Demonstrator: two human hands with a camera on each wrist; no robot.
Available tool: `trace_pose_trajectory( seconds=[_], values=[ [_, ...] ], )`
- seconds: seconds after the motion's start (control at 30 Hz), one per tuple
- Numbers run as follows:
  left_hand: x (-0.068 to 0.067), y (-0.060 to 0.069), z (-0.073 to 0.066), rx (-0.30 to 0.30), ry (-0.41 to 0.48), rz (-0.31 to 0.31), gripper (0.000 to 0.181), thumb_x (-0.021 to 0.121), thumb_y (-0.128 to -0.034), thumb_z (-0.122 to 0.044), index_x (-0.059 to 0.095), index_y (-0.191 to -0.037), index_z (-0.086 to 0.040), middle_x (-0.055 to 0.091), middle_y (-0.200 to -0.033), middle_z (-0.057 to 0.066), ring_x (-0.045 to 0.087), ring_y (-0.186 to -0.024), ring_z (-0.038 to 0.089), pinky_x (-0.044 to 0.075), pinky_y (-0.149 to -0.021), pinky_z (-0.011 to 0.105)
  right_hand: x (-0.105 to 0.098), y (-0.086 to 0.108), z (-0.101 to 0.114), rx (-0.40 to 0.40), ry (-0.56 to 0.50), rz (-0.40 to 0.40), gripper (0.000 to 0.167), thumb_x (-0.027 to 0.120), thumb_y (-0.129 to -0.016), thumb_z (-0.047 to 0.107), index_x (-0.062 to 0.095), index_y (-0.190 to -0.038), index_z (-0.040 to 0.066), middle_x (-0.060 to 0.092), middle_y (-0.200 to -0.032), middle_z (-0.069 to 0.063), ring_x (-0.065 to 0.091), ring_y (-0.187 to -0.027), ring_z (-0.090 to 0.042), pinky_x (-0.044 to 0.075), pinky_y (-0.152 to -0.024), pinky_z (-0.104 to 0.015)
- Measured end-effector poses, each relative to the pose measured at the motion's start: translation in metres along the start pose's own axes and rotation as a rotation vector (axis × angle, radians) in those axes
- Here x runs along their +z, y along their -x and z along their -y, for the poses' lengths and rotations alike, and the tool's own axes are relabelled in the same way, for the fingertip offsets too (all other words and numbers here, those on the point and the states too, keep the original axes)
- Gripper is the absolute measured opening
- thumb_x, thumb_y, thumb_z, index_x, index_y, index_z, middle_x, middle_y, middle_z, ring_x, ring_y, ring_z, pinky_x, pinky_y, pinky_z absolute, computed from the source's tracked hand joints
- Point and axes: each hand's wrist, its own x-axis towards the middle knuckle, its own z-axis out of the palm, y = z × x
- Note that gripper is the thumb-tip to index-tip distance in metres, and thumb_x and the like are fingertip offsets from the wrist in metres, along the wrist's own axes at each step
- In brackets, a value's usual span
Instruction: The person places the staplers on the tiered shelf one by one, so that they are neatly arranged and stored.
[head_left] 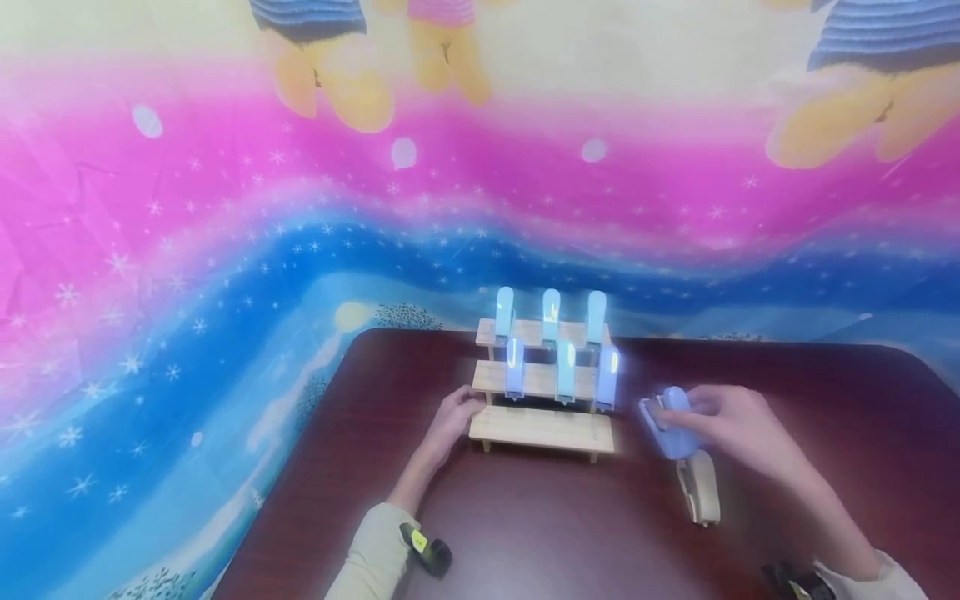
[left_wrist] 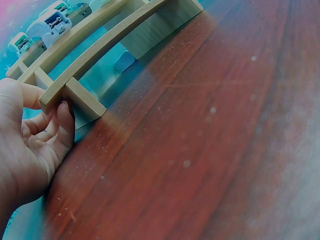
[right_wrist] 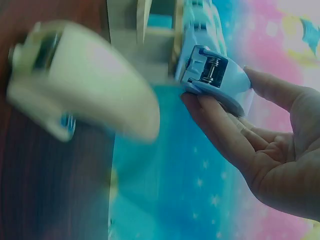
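A three-tier wooden rack (head_left: pixel 542 428) stands on the table. My left hand (head_left: pixel 454 415) is at its left side; in the left wrist view, the thumb and fingers pinch the end of a wooden board (left_wrist: pixel 75 80). To the right of the rack, my right hand (head_left: pixel 738 421) holds a periwinkle-blue stapler (head_left: pixel 678 437) between thumb and fingers, off the table. The right wrist view shows this stapler's (right_wrist: pixel 235 82) end with a metal spring. Just below it in the head view is a cream stapler (head_left: pixel 702 496), close to the right wrist camera and blurred there.
Three light-blue staplers, one at the middle (head_left: pixel 551 317), stand on the top tier. The middle tier bears a light-blue stapler (head_left: pixel 565 371) between two periwinkle ones. Nothing lies on the bottom tier. Behind the dark red-brown table (head_left: pixel 360 467) hangs a colourful printed cloth (head_left: pixel 225 250).
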Motion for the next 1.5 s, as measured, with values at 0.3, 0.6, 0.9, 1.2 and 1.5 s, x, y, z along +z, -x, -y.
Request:
trace_pose_trajectory(
  seconds=[0.3,0.6,0.9,1.2,1.5],
  values=[
    [0.001,-0.001,0.001,-0.006,-0.001,-0.001,0.022,0.060,-0.0941,-0.013,0.066,-0.109,0.003,0.066,-0.093,0.009,0.059,-0.083,0.018,0.047,-0.080,0.032,0.029,-0.003,0.020,0.010,-0.045,0.047,0.046,0.080,-0.090,0.038,0.071,-0.108,-0.003,0.074,-0.089,-0.007,0.069,-0.073,-0.020,0.060,-0.062,-0.038],
    [-0.001,-0.003,0.004,-0.012,0.000,0.002,0.025,0.061,-0.0949,-0.013,0.066,-0.113,0.003,0.067,-0.096,0.011,0.059,-0.082,0.018,0.048,-0.078,0.032,0.051,-0.003,0.033,-0.026,0.042,0.035,0.037,0.081,-0.087,0.044,0.068,-0.080,0.009,0.060,-0.065,-0.001,0.054,-0.060,-0.017,0.048,-0.056,-0.030],
    [0.000,-0.003,0.004,0.000,0.041,0.014,0.022,0.060,-0.0949,-0.011,0.064,-0.110,0.005,0.064,-0.090,0.006,0.057,-0.078,0.015,0.048,-0.075,0.030,0.073,-0.007,0.045,-0.062,0.022,-0.005,0.040,0.083,-0.087,0.034,0.057,-0.066,0.011,0.045,-0.055,0.004,0.042,-0.053,-0.012,0.040,-0.052,-0.027],
    [0.000,0.000,0.004,0.000,0.049,0.024,0.024,0.059,-0.0955,-0.011,0.063,-0.112,0.006,0.065,-0.091,0.006,0.058,-0.080,0.016,0.048,-0.076,0.030,0.091,-0.011,0.053,-0.065,0.054,-0.065,0.042,0.080,-0.090,0.027,0.053,-0.062,0.012,0.043,-0.053,0.003,0.044,-0.051,-0.013,0.039,-0.050,-0.027],
    [0.000,-0.001,0.002,0.013,0.039,0.012,0.020,0.060,-0.0930,-0.011,0.064,-0.105,0.004,0.061,-0.085,0.005,0.056,-0.078,0.016,0.047,-0.075,0.031,0.102,-0.016,0.052,-0.097,0.089,-0.114,0.043,0.075,-0.096,0.027,0.052,-0.062,0.012,0.041,-0.053,0.003,0.039,-0.050,-0.013,0.038,-0.049,-0.028]
  ],
)
